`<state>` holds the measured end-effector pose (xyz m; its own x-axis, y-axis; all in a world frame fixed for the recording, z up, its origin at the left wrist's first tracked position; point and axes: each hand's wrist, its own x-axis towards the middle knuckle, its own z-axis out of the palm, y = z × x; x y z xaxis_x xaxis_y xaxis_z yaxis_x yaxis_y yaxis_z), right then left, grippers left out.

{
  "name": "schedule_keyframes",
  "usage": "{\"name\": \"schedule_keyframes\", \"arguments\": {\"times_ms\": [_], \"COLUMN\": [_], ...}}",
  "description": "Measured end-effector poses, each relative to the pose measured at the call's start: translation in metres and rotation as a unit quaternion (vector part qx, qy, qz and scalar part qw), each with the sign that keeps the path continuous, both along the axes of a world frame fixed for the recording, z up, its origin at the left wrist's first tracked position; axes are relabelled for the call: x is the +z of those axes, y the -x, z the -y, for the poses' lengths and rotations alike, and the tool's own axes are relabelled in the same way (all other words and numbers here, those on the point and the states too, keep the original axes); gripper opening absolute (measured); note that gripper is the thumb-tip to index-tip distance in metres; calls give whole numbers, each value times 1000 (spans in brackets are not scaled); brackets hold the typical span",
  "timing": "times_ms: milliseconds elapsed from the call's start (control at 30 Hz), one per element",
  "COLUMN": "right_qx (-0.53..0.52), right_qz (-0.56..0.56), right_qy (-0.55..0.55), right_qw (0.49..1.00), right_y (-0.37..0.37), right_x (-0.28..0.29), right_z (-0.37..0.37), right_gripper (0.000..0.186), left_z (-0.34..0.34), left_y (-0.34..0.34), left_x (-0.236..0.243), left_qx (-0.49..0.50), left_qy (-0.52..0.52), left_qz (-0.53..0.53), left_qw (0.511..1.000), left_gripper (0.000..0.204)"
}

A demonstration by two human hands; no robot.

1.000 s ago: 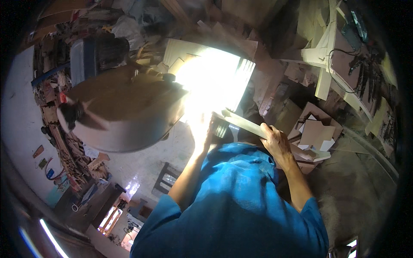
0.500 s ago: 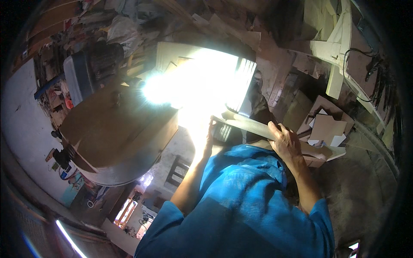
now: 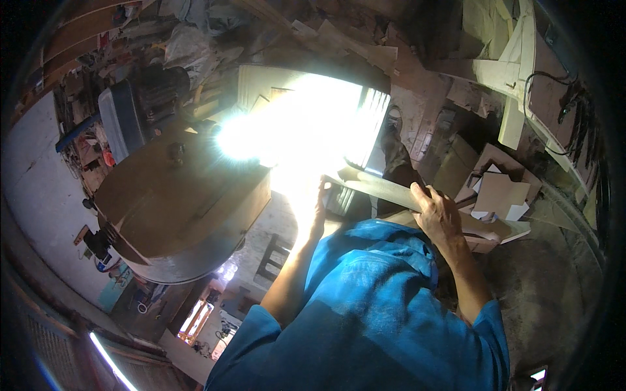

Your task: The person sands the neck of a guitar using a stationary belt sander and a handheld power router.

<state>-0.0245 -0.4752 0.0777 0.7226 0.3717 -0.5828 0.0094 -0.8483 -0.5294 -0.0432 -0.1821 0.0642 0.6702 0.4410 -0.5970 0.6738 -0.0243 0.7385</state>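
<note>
A long, pale, slightly curved piece of wood (image 3: 385,191) slants across in front of my body. Its right part is gripped by my right hand (image 3: 437,214), thumb and fingers wrapped round it. My left hand (image 3: 314,212) is at the left end of the wood, thumb against it; strong glare washes out most of its fingers. That end lies beside a brightly lit work surface (image 3: 375,124), where a lamp's glare (image 3: 238,137) hides the detail. Left of it stands a large machine housing (image 3: 176,202) with a rounded end, brown on top.
At the right, a cardboard box (image 3: 499,195) holds flat offcuts. A pale wooden frame (image 3: 515,78) with a dark cable stands at the upper right. Scrap wood and a clear plastic bag (image 3: 189,49) are heaped at the back. A dark slatted object (image 3: 270,257) lies near my left forearm.
The view has shifted very slightly. Both hands keep their places on the wood, and nothing has been let go or taken up.
</note>
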Motion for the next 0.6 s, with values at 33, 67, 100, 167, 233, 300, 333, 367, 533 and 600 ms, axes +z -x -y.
{"name": "schedule_keyframes", "arguments": {"times_ms": [33,67,100,167,233,300,333,367,533,600], "right_qx": [4,8,7,4,2,4,5,7,8,7], "right_qz": [-1,-1,-3,7,16,24,22,21,16,20], "right_qy": [-7,-13,-14,-11,-11,-14,-12,-10,-1,-4], "right_qw": [1000,1000,1000,1000,1000,1000,1000,1000,1000,1000], "right_y": [-2,-5,-5,-2,0,2,2,2,1,1], "right_x": [0,0,0,-1,-2,-3,-3,-3,-1,0], "right_z": [-1,-2,-2,-1,0,0,0,0,-1,-1], "right_gripper": [67,67,67,67,66,66,65,65,63,63], "left_z": [-2,-4,-5,-7,-8,-7,-6,-6,-3,-4], "left_y": [1,3,4,9,12,12,13,13,9,8], "left_x": [1,2,0,-6,-10,-10,-10,-11,-5,-4], "left_qx": [-1,-2,-8,-15,-10,5,10,10,17,9], "left_qy": [-8,-16,-18,-19,-8,3,4,-3,19,21], "left_qz": [-2,-4,-7,3,7,6,6,6,3,-3], "left_qw": [1000,1000,1000,1000,1000,1000,1000,1000,1000,1000], "left_gripper": [38,36,35,33,33,33,34,34,35,36]}}
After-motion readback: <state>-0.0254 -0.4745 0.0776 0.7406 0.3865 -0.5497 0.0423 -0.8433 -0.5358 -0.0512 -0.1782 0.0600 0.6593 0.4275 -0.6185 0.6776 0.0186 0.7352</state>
